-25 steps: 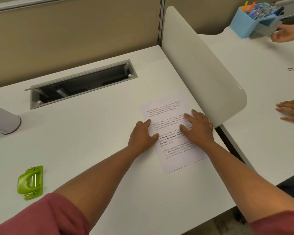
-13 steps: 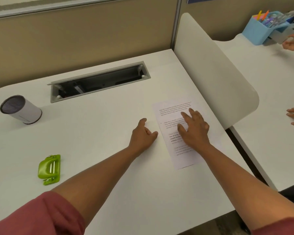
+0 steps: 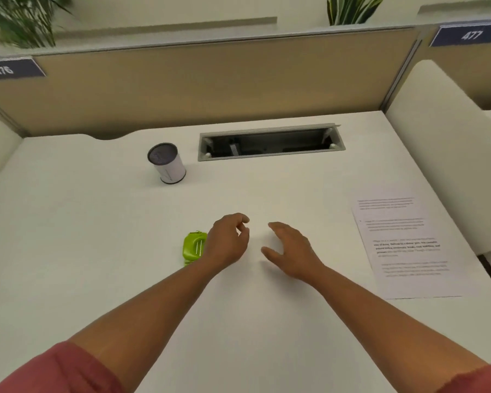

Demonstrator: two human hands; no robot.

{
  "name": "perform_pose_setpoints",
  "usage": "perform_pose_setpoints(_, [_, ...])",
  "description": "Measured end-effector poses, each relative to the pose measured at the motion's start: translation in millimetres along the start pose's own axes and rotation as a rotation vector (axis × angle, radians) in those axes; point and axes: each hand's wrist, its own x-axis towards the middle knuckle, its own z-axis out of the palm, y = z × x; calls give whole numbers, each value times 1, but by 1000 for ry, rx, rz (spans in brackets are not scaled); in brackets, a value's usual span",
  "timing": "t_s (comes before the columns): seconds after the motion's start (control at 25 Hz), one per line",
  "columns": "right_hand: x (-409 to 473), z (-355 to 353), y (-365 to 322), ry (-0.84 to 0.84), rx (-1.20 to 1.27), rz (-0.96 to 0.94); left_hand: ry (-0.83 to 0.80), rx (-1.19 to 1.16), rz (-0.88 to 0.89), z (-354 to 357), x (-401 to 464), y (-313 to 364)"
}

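A printed sheet of paper point(image 3: 406, 245) lies flat on the white desk point(image 3: 97, 251) at the right, with neither hand on it. My left hand point(image 3: 228, 241) hovers over the desk's middle, fingers loosely curled and holding nothing, right beside a green hole punch point(image 3: 194, 247) whose right edge it partly hides. My right hand point(image 3: 291, 251) is just to the right of the left one, fingers relaxed and spread, empty, well left of the paper.
A white cylinder with a dark mesh top point(image 3: 166, 163) stands at the back of the desk. An open cable tray point(image 3: 270, 141) is set into the desk behind it. A white divider point(image 3: 442, 154) bounds the right side and a tan partition point(image 3: 210, 80) the back.
Both hands have come off the paper and moved left to the desk's middle. My view swung left, so the paper now lies far right and the hole punch sits by my left hand.
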Motion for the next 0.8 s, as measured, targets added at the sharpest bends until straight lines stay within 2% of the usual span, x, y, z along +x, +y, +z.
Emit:
perform_pose_setpoints(0.16, [18, 36, -63, -123, 20, -88, 57, 11, -92, -53, -7, -53])
perform_pose_setpoints(0.24, [26, 50, -85, -173, 14, -114, 42, -18, -205, -70, -10, -74])
perform_pose_setpoints(0.36, [41, 66, -108, -230, 9, -113, -8, -37, -254, -79, -13, -94])
perform_pose_setpoints(0.64, [62, 89, -118, -243, -40, -99, -77, -214, -382, -79, -9, -105])
perform_pose_setpoints(0.8, [65, 89, -118, -237, -30, -90, -169, -180, -441, -83, 3, -109])
